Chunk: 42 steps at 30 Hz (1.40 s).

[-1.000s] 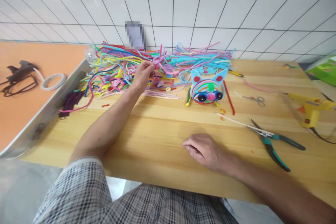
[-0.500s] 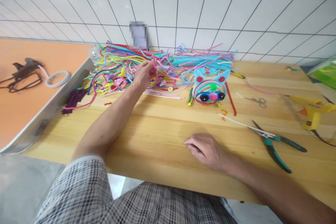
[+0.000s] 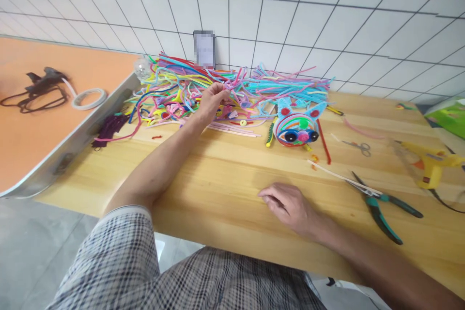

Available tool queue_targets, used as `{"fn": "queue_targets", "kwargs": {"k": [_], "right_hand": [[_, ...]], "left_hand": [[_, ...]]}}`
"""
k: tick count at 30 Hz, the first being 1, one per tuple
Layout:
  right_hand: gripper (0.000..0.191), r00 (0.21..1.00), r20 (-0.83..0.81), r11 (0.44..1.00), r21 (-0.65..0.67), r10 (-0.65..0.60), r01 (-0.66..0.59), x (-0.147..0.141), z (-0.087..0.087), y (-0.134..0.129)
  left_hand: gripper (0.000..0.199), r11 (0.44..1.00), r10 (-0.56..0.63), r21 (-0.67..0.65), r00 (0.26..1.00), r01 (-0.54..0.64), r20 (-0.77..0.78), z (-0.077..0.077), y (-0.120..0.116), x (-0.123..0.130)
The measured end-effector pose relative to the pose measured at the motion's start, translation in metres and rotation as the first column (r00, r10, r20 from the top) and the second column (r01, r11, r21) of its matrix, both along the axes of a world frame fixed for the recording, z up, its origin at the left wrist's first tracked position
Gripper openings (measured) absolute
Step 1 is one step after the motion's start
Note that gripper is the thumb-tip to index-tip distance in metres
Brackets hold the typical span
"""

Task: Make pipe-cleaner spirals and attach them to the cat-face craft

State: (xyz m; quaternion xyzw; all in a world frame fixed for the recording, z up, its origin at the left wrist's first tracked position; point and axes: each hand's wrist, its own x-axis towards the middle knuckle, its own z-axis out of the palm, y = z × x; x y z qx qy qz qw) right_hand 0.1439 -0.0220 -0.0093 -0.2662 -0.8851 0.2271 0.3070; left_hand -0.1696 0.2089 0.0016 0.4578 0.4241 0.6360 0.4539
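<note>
My left hand point(image 3: 215, 100) reaches into a heap of colourful pipe cleaners point(image 3: 181, 85) at the back of the table, its fingers pinched together; what lies between them is too small to make out. My right hand point(image 3: 285, 203) rests on the wood near the front edge with its fingers curled in, and nothing shows in it. Behind it stands a round animal face point(image 3: 297, 128) with blue ears, dark eyes and a pink nose. Blue pipe cleaners point(image 3: 286, 89) lie in a bundle behind the face.
Green-handled pliers point(image 3: 379, 213) lie on the right with a pale strip across them. Beyond are small scissors point(image 3: 363, 149) and a yellow glue gun point(image 3: 432, 164). A phone point(image 3: 204, 50) leans on the tiled wall. A white tape roll point(image 3: 89, 99) lies on the orange surface.
The view has shifted a little. My left hand is still at the heap, its fingers now pinched close among the pipe cleaners. My right hand has stayed in place on the table.
</note>
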Motion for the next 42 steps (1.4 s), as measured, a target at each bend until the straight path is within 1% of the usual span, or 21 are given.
{"fn": "queue_targets", "kwargs": {"k": [2, 5, 7, 8, 9, 11, 13, 15, 16, 17, 18, 19, 21, 24, 27, 30, 33, 38, 42], "right_hand": [[0.016, 1.000, -0.002, 1.000, -0.014, -0.007, 0.007, -0.005, 0.011, 0.002], [0.016, 0.998, 0.052, 1.000, -0.008, -0.020, 0.021, -0.021, 0.036, 0.010], [0.015, 0.995, 0.076, 0.998, 0.022, -0.059, 0.057, -0.039, 0.050, 0.024], [0.015, 0.993, 0.068, 0.995, 0.030, -0.093, 0.091, -0.049, 0.054, 0.033], [0.018, 0.989, 0.056, 0.990, 0.008, -0.141, 0.140, -0.060, 0.056, 0.045], [0.023, 0.969, -0.011, 0.966, -0.090, -0.246, 0.244, -0.085, 0.053, 0.074], [0.030, 0.931, -0.064, 0.915, -0.219, -0.359, 0.338, -0.110, 0.044, 0.109], [0.034, 0.865, -0.107, 0.835, -0.341, -0.490, 0.431, -0.132, 0.034, 0.143], [0.034, 0.820, -0.125, 0.787, -0.396, -0.558, 0.474, -0.142, 0.030, 0.159], [0.035, 0.782, -0.136, 0.739, -0.455, -0.609, 0.496, -0.151, 0.027, 0.173], [0.035, 0.762, -0.139, 0.707, -0.506, -0.632, 0.494, -0.157, 0.024, 0.185], [0.034, 0.748, -0.148, 0.689, -0.532, -0.647, 0.492, -0.163, 0.022, 0.195], [0.031, 0.733, -0.175, 0.693, -0.525, -0.657, 0.495, -0.168, 0.020, 0.208], [0.023, 0.733, -0.236, 0.737, -0.462, -0.638, 0.493, -0.166, 0.015, 0.219], [0.018, 0.726, -0.307, 0.767, -0.448, -0.615, 0.460, -0.159, 0.007, 0.225], [0.019, 0.714, -0.322, 0.748, -0.513, -0.622, 0.420, -0.153, 0.000, 0.228], [0.018, 0.714, -0.319, 0.718, -0.595, -0.624, 0.361, -0.150, -0.002, 0.226], [0.021, 0.712, -0.323, 0.691, -0.653, -0.623, 0.309, -0.148, 0.001, 0.217], [0.020, 0.697, -0.384, 0.681, -0.704, -0.605, 0.203, -0.147, 0.007, 0.205]], "left_hand": [[0.020, 0.999, 0.025, 0.034, 0.996, -0.022, -0.085, 0.001, -0.003, 0.002], [0.027, 0.992, 0.076, 0.111, 0.973, -0.053, -0.218, 0.004, -0.008, 0.005], [0.030, 0.987, 0.099, 0.146, 0.960, -0.063, -0.260, 0.005, -0.010, 0.008], [0.031, 0.987, 0.104, 0.145, 0.960, -0.068, -0.258, 0.006, -0.011, 0.009], [0.031, 0.989, 0.102, 0.130, 0.964, -0.071, -0.245, 0.006, -0.012, 0.011], [0.032, 0.995, 0.083, 0.069, 0.979, -0.071, -0.188, 0.007, -0.013, 0.013], [0.034, 0.998, 0.059, -0.010, 0.993, -0.061, -0.107, 0.007, -0.014, 0.016], [0.035, 0.997, 0.050, -0.060, 0.998, -0.052, -0.041, 0.008, -0.014, 0.017], [0.035, 0.997, 0.048, -0.067, 0.999, -0.049, -0.020, 0.008, -0.014, 0.017], [0.034, 0.997, 0.045, -0.067, 0.999, -0.045, -0.007, 0.009, -0.014, 0.016], [0.034, 0.997, 0.043, -0.058, 0.999, -0.043, -0.005, 0.009, -0.013, 0.016], [0.036, 0.998, 0.042, -0.044, 0.999, -0.043, -0.014, 0.009, -0.013, 0.016], [0.039, 0.999, 0.046, -0.002, 0.997, -0.046, -0.058, 0.008, -0.012, 0.015], [0.044, 0.996, 0.056, 0.075, 0.987, -0.045, -0.152, 0.007, -0.012, 0.016], [0.041, 0.994, 0.029, 0.105, 0.981, -0.009, -0.193, 0.005, -0.011, 0.019], [0.030, 0.997, -0.036, 0.064, 0.988, 0.045, -0.148, 0.004, -0.012, 0.022], [0.028, 0.997, -0.074, 0.015, 0.992, 0.076, -0.099, 0.003, -0.012, 0.025], [0.027, 0.996, -0.089, 0.008, 0.994, 0.090, -0.067, 0.001, -0.013, 0.029], [0.026, 0.993, -0.114, -0.020, 0.993, 0.114, -0.023, 0.001, -0.012, 0.027]]}}
